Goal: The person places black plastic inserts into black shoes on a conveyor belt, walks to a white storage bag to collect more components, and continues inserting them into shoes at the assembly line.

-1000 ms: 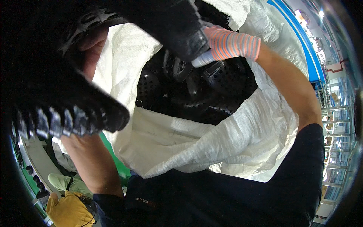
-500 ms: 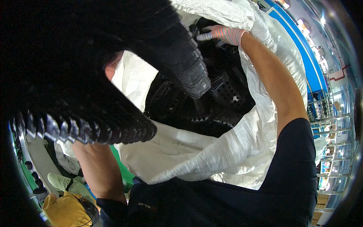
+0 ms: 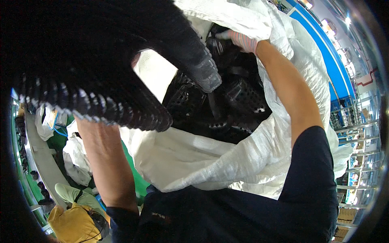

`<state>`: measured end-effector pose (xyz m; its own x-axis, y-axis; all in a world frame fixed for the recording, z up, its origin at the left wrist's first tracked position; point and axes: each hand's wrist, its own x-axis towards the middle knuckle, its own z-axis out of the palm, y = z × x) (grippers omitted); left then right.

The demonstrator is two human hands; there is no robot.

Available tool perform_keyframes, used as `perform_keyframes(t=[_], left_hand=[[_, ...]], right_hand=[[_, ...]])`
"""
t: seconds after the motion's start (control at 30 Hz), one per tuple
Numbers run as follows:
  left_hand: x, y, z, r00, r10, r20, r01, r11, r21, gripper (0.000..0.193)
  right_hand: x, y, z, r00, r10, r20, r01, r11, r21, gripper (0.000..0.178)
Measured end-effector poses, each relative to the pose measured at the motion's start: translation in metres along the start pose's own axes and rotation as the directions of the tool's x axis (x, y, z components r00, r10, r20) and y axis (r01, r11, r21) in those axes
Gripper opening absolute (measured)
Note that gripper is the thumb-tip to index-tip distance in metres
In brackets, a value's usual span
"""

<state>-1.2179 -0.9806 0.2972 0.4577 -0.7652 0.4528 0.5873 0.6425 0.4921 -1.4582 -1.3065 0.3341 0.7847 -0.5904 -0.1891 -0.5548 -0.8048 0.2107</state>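
Observation:
Large in the upper left, a bunch of black clogs (image 3: 97, 87) with ridged soles hangs close in front of me. Behind them my left hand (image 3: 135, 60) is almost wholly hidden, only a sliver of skin showing; its raised arm supports the clogs, so it is closed on them. My right hand (image 3: 242, 40), in a striped knit glove, reaches into a white woven sack (image 3: 190, 162). Its fingers bend over a black clog (image 3: 217, 47) by the sack's far side, partly blurred. More black clogs (image 3: 245, 95) with round holes lie jumbled inside.
The sack's folded rim (image 3: 263, 154) surrounds the opening, close to my body. At lower left, a person in a yellow top (image 3: 73, 222) is beside a grey curved bench edge (image 3: 42, 162). White bags (image 3: 77, 158) lie on the green floor. Blue panelling (image 3: 324, 52) and racks stand at right.
The clogs in my left hand have risen, baring more of my left forearm. My right hand has shifted slightly, its fingers now more bent over a clog.

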Motion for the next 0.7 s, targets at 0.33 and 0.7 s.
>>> perform_keyframes(t=[0.33, 0.7], left_hand=[[0.018, -0.015, -0.015, 0.994, -0.105, -0.009, 0.103, 0.987, -0.122, 0.079], [-0.031, -0.026, 0.011, 0.837, -0.545, 0.046, 0.520, 0.766, -0.378, 0.080]], right_hand=[[-0.210, -0.105, -0.007, 0.909, -0.332, -0.253, 0.346, 0.938, 0.012, 0.050], [-0.363, -0.194, -0.009, 0.992, -0.130, -0.002, 0.127, 0.965, 0.231, 0.032]])
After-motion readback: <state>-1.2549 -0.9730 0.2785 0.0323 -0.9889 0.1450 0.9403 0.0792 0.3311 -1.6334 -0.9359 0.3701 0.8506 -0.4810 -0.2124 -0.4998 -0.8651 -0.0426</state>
